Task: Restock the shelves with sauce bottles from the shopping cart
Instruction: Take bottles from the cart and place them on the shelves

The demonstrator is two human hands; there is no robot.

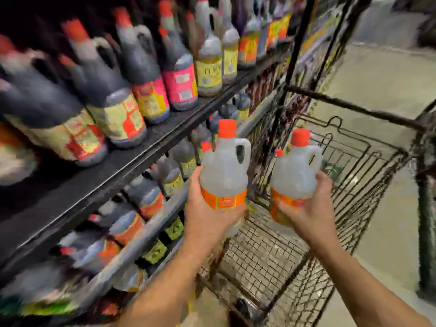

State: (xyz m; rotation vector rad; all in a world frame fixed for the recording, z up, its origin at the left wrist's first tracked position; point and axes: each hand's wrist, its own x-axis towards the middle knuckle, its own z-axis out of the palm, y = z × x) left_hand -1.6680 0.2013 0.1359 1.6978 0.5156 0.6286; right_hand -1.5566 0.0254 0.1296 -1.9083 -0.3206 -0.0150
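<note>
Two clear jug-style sauce bottles, both upright, held over the shopping cart (271, 256). Left bottle (224, 171): red cap, moulded handle on its right side, orange label band low on the body. Left hand (207, 213) grips it round the lower body, thumb on the near-left side, fingers curled under and round the label. Right bottle (293, 173): same type, red cap, handle to the right, orange label. Right hand (309, 206) holds it from the right, fingers wrapped over the label, thumb up along the side. The two bottles sit side by side, near each other but apart.

Cart is wire mesh, dark metal; its basket floor shows bare beneath the hands, and the child-seat flap is at the far end. Cart stands just right of the shelves (132, 159).

Shelving runs along the left: the upper shelf carries dark sauce bottles (141, 74) with red caps and yellow, red and pink labels; the lower tiers hold more dark bottles, heavily blurred. Pale floor (377, 90) to the right.
</note>
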